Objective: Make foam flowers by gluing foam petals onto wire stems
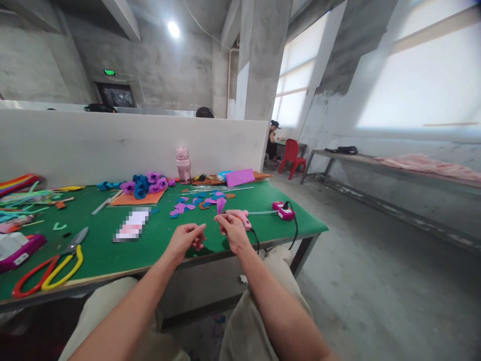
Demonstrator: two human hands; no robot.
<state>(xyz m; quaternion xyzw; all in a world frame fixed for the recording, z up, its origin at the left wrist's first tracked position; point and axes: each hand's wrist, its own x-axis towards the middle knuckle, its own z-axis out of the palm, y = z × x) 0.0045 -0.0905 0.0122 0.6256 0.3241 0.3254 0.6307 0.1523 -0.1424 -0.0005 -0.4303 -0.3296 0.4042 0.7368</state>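
My right hand [233, 231] pinches a small purple petal [221, 206] between thumb and fingertips, held upright over the table's front edge. My left hand [187, 239] is a little to the left, its fingers curled and thumb pressed to the index finger; anything in that pinch is too small to make out. Just beyond my right hand lies a pink glue gun [241, 217] with a clear glue stick [263, 213] sticking out of its back. Loose purple, blue and brown cut pieces [191, 203] are scattered behind my hands.
Finished purple and blue flowers [141, 186] rest on an orange sheet [133, 199]. Scissors [62, 263] and a phone [132, 224] lie leftward on the green table [101, 250]. A power socket [283, 210] with a black cord sits right. A pink bottle [183, 165] stands by the partition [93, 145].
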